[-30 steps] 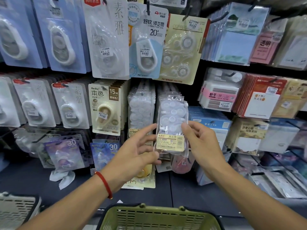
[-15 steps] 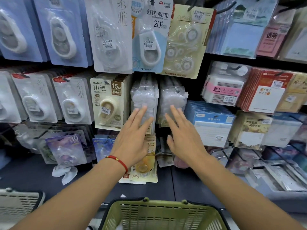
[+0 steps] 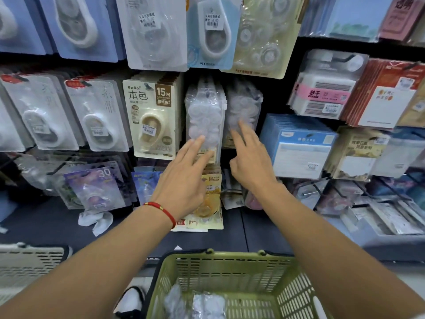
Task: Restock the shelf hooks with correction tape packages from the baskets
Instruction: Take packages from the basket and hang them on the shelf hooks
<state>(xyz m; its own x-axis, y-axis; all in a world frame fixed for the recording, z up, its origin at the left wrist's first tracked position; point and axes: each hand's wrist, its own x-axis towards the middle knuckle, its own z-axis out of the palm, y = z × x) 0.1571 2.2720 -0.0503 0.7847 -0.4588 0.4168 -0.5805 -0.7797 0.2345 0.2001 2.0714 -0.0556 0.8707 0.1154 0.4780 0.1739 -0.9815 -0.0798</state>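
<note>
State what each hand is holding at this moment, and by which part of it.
Nothing is held. The left hand and right hand reach with straight fingers toward the clear hanging packs, gripping neither.

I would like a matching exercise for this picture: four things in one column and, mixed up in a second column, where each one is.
Things:
1. green basket
2. red string bracelet
3. beige 15M tape pack
4. white basket

Places:
A. on the left wrist
B. hanging on a hook, left of the clear bags
C. at the bottom, between the two forearms
D. at the lower left edge

Pairs: 1-C, 2-A, 3-B, 4-D
</note>
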